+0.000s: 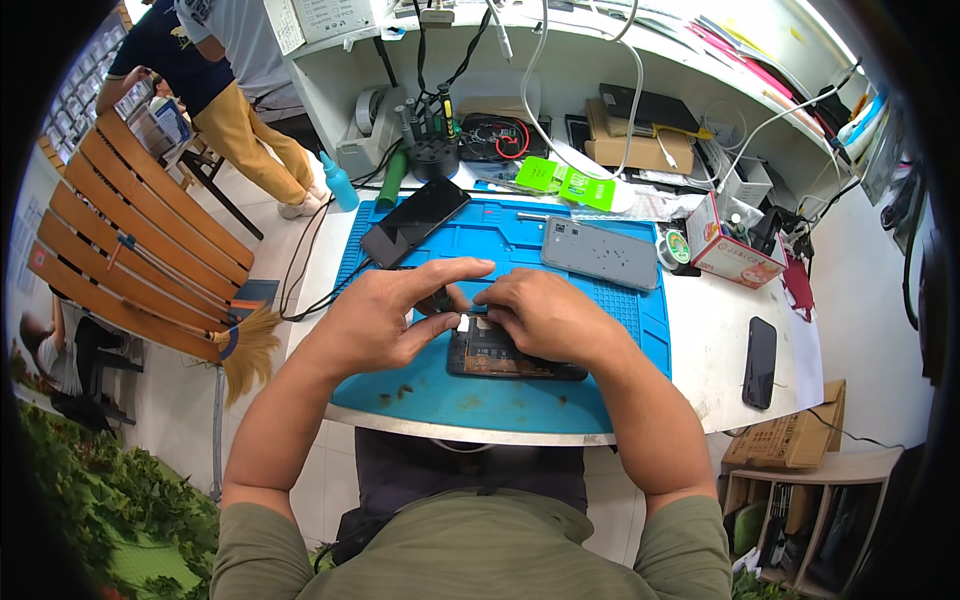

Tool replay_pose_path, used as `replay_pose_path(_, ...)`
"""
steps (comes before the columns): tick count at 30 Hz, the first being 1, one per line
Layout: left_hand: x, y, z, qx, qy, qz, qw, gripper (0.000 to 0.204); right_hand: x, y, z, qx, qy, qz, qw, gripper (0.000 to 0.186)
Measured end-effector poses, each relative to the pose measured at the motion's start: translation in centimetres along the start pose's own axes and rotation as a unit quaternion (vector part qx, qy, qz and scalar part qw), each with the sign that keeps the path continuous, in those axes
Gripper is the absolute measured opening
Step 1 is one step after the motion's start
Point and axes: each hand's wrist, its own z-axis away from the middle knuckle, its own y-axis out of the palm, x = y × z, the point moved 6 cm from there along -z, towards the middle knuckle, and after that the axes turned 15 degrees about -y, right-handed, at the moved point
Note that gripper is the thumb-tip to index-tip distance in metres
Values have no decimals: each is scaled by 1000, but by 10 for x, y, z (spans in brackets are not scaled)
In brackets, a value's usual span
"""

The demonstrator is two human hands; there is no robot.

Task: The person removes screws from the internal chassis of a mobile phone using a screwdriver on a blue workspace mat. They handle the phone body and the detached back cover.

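Observation:
An opened phone (500,356) with its inner parts bare lies on the blue work mat (450,405) in front of me. My left hand (395,310) is at its upper left corner, thumb and fingers curled round something small and dark that I cannot make out. Close beside it, my right hand (545,312) rests over the phone's top edge with fingers bent together; what they hold, if anything, is hidden. A small whitish piece (463,323) shows by the left thumb tip. Behind my hands lie a dark phone (416,222) and a grey phone back (600,253).
A black phone (760,362) lies at the table's right. Near the back are a tool holder (432,155), a light-blue bottle (338,182), a solder spool (676,247) and a red-white box (735,245). White cables (530,85) hang from the shelf. People stand at far left.

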Motion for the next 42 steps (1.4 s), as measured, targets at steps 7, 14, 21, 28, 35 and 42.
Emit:
replay_pose_path(7,1,-1,6,-13,-21,-19,1000,68,-2,2,1,-11,-12,7,1000,29)
replay_pose_path(14,-4,-4,10,-35,2,-55,998,72,0,3,2,-13,-16,5,1000,26)
replay_pose_path(21,0,-1,7,-18,-25,-42,999,78,2,4,1,-23,-26,18,999,26)
replay_pose_path(28,7,4,6,-12,-4,0,1000,85,6,4,-3,-22,-45,28,998,27)
replay_pose_path(35,18,-1,10,-124,-1,89,988,86,17,0,-5,-42,-82,9,996,28)
replay_pose_path(42,24,-5,5,-163,-24,166,972,84,5,0,-7,-87,-55,-10,995,20)
